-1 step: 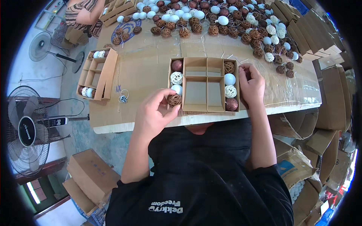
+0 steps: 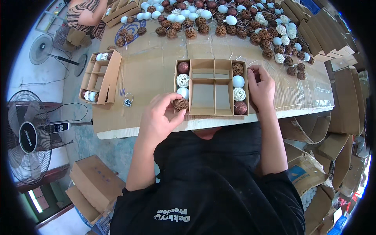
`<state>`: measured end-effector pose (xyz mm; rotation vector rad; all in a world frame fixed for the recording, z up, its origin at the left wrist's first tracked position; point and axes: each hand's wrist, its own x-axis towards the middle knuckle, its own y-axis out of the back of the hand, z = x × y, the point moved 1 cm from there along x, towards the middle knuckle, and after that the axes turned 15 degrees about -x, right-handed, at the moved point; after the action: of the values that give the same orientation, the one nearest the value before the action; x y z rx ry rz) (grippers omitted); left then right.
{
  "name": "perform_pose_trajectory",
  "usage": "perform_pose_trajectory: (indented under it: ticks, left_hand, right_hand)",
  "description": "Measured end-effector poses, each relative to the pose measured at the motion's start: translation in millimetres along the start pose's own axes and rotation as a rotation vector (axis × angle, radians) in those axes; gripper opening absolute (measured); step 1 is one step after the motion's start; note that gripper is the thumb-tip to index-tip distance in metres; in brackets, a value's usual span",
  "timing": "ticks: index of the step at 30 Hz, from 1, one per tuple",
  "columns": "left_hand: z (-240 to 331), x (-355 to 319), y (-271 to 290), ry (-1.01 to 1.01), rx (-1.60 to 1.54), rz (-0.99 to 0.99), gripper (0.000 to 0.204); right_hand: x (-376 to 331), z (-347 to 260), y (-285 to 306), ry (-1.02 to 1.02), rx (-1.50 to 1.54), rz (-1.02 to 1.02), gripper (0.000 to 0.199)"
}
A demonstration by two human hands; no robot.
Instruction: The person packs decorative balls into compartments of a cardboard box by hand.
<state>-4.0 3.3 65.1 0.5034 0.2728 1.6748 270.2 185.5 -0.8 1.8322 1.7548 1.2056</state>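
Note:
A shallow divided cardboard box (image 2: 203,114) lies near the table's front edge. Its left column holds a glittery brown ball (image 2: 183,67), a white woven ball (image 2: 182,80), a smooth white ball (image 2: 183,92) and, nearest me, a brown wicker ball (image 2: 180,104). Thumb and fingers of my left hand (image 2: 159,117) close around that wicker ball. Four matching kinds fill the right column, with another glittery brown ball (image 2: 240,107) nearest me. My right hand (image 2: 261,86) grips the box's right wall with curled fingers. The middle compartments hold no balls.
Loose balls (image 2: 231,20) in brown and white cover the table's far side. A second divided box (image 2: 111,78) stands at the left, near a small pinecone ornament (image 2: 127,103). Stacked cartons (image 2: 327,31) line the right. A fan (image 2: 29,137) and another person's arm (image 2: 94,15) are at the left.

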Motion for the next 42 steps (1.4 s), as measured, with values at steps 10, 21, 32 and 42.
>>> perform_pose_trajectory:
  ticks: [10,21,32,42]
  left_hand:
    - [-15,-6,-12,-0.057,0.073,0.05,0.024]
    - [-12,-3,-15,-0.046,0.135,0.093,0.013]
    - [-13,6,-27,-0.018,0.153,0.221,0.014]
    - [-11,-2,-24,0.044,0.064,0.266,0.012]
  right_hand:
    - [0,-1,0,0.001,0.014,0.006,0.015]
    - [0,-2,0,0.01,0.013,0.017,0.013]
    - [0,-2,0,0.018,0.011,0.012,0.013]
    - [0,-2,3,-0.019,0.02,-0.008,0.014]
